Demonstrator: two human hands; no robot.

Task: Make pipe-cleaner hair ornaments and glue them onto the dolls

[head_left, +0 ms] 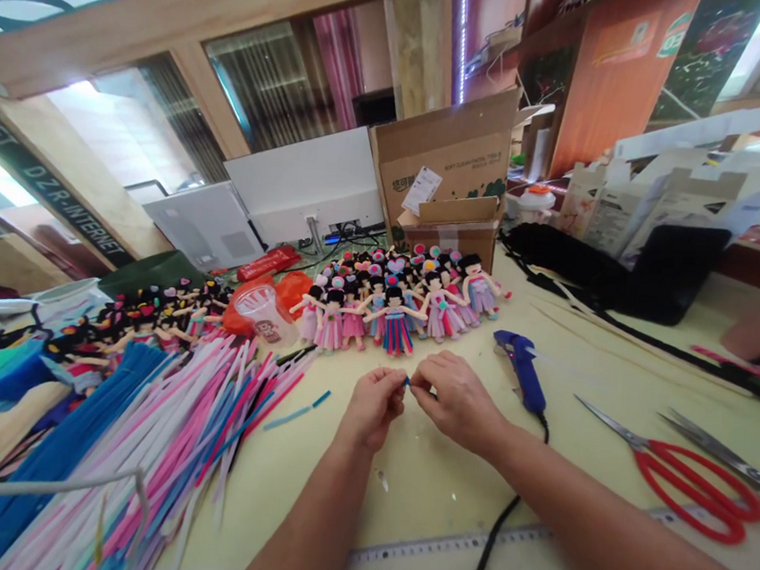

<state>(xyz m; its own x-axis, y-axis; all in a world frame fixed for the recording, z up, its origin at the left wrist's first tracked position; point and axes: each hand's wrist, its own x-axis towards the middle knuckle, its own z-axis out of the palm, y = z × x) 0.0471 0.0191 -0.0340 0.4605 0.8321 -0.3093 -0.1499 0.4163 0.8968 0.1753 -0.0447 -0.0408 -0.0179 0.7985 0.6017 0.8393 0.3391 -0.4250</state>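
Note:
My left hand and my right hand meet over the middle of the table, fingers closed in a pinch. Between their fingertips shows a short bit of blue pipe cleaner; most of it is hidden by the fingers. Left of my hands lie a blue pipe cleaner piece and a large pile of pipe cleaners in white, pink, red and blue. Just beyond them stands a group of small dolls with black hair and striped or pink skirts. A blue glue gun rests right of my right hand.
Red-handled scissors and a second pair of scissors lie at the right. A ruler and a black cable cross the front. A cardboard box, a white monitor and a plastic cup stand behind.

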